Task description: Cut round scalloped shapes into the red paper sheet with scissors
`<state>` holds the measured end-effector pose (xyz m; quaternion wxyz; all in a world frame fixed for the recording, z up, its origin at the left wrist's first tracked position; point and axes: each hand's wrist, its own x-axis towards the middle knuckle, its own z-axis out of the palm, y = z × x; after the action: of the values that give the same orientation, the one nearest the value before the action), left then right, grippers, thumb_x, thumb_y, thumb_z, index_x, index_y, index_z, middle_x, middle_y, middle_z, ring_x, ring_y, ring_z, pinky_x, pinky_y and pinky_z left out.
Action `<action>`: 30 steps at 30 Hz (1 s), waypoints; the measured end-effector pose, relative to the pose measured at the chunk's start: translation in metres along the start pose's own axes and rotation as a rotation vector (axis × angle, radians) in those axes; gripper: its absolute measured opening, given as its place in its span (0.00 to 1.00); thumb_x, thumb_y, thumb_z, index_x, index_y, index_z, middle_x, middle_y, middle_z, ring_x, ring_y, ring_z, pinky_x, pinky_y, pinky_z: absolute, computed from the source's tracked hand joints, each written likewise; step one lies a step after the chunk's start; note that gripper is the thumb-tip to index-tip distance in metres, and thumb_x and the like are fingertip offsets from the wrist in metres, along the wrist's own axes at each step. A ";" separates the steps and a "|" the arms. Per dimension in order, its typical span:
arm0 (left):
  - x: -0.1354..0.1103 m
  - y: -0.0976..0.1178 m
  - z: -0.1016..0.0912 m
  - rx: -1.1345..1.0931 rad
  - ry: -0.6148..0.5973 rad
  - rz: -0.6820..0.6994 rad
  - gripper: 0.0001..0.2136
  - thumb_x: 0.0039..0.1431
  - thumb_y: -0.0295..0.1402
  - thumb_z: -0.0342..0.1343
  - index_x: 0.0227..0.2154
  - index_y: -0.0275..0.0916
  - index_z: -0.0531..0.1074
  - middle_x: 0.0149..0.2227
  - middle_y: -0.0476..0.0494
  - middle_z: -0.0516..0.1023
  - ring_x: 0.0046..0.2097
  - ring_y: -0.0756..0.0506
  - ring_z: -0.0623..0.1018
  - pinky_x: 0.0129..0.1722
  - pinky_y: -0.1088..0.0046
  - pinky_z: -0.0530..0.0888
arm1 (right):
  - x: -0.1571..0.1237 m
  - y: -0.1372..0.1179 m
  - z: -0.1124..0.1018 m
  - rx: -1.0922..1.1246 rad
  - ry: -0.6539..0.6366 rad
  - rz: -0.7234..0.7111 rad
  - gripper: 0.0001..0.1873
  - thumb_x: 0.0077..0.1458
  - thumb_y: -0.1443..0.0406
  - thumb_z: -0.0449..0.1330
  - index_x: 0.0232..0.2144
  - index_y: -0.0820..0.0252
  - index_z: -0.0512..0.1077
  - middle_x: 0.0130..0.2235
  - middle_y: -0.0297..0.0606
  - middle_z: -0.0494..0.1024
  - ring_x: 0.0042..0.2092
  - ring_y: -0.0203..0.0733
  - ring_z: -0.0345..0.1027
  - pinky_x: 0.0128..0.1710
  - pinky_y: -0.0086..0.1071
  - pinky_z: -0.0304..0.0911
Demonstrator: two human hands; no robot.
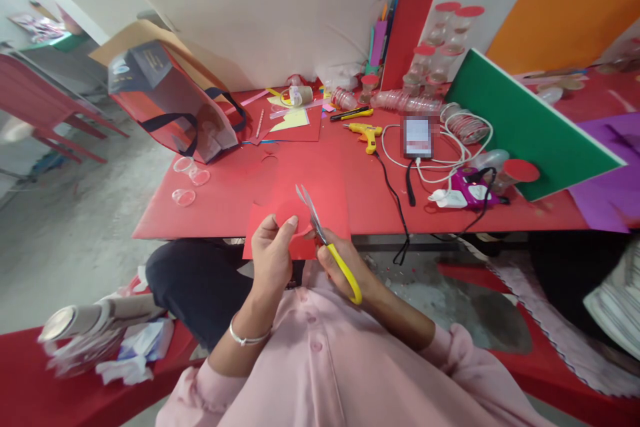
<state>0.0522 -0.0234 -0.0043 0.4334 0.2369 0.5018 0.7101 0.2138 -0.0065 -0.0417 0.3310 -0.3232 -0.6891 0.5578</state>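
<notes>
My left hand (273,253) pinches a piece of red paper (289,211) with a rounded edge between thumb and fingers. In my right hand (350,260) is a pair of scissors (345,273) with yellow handles. The scissors' blades point up and away from me, slightly apart, just right of the paper piece. Beneath both hands a red paper sheet (325,177) reaches over the table's front edge. Red on red makes the outline of the held piece hard to follow.
On the red table (230,207), a yellow glue gun (367,135), a cutter knife (353,113) and a phone (418,137) lie beyond my hands. Clear plastic rings (184,197) are at left beside a paper bag (165,100). A green board (525,127) leans at right near a purple power strip (473,190).
</notes>
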 end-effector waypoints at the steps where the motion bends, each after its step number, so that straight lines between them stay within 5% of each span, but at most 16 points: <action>1: 0.000 0.000 -0.001 -0.003 -0.004 0.001 0.10 0.55 0.38 0.79 0.32 0.41 0.84 0.34 0.45 0.87 0.36 0.48 0.83 0.41 0.72 0.82 | 0.000 0.000 0.000 -0.001 -0.001 0.007 0.43 0.75 0.32 0.49 0.60 0.63 0.76 0.28 0.27 0.66 0.27 0.38 0.60 0.30 0.33 0.56; 11: 0.003 0.000 -0.006 0.015 -0.020 -0.002 0.11 0.54 0.38 0.80 0.30 0.40 0.83 0.32 0.47 0.85 0.34 0.49 0.81 0.40 0.73 0.80 | -0.001 0.000 -0.001 0.005 0.010 0.014 0.44 0.74 0.30 0.49 0.58 0.62 0.77 0.32 0.33 0.74 0.29 0.40 0.63 0.32 0.34 0.59; 23: 0.005 0.007 -0.004 0.044 -0.017 -0.018 0.12 0.50 0.38 0.80 0.30 0.39 0.84 0.32 0.47 0.86 0.33 0.48 0.81 0.38 0.73 0.80 | -0.004 -0.001 -0.003 0.029 0.014 0.024 0.38 0.76 0.34 0.52 0.56 0.61 0.78 0.26 0.28 0.66 0.26 0.38 0.59 0.28 0.33 0.54; 30: 0.006 0.004 -0.008 0.116 -0.092 -0.037 0.15 0.51 0.42 0.81 0.30 0.39 0.83 0.32 0.47 0.85 0.34 0.48 0.82 0.39 0.71 0.80 | 0.008 0.002 -0.009 0.097 0.198 0.067 0.28 0.65 0.42 0.71 0.53 0.58 0.81 0.28 0.27 0.69 0.28 0.37 0.62 0.31 0.32 0.61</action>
<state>0.0417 -0.0225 -0.0044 0.4547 0.2846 0.5260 0.6600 0.2168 0.0059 -0.0413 0.3938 -0.3831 -0.6141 0.5665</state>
